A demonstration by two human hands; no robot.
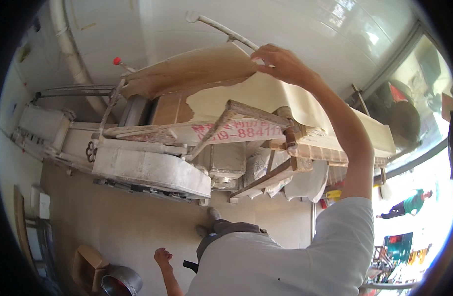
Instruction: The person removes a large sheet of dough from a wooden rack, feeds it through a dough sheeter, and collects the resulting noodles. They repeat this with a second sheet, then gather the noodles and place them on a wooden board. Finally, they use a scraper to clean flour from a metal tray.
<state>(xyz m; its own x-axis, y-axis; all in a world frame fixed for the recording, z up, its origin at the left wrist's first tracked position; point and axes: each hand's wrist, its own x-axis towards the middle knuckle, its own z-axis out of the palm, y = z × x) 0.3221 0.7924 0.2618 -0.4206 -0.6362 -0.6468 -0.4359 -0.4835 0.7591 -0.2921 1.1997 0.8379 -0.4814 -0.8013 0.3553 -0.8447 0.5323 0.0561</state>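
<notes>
A broad, pale cream sheet [236,101], which looks like dough, lies over the top of a floury rolling machine [147,170]. Its left edge is ragged. Beyond it a tan-brown stretch of sheet [197,66] slopes up towards a metal rod. My right hand [285,65] reaches far forward, its fingers bent and parted at the upper edge where the brown and cream stretches meet. Whether its fingertips press on the sheet cannot be made out. Low by my side, away from the machine, my left hand [162,256] is loosely curled with nothing visible in it.
A worn wooden bar frame [231,108] crosses the machine's front. A red-knobbed lever [117,61] rises at the far left. White sacks [258,165] sit below. A cardboard box [86,269] and a metal pot [122,282] stand at the lower left. Another person [411,204] is outside at right.
</notes>
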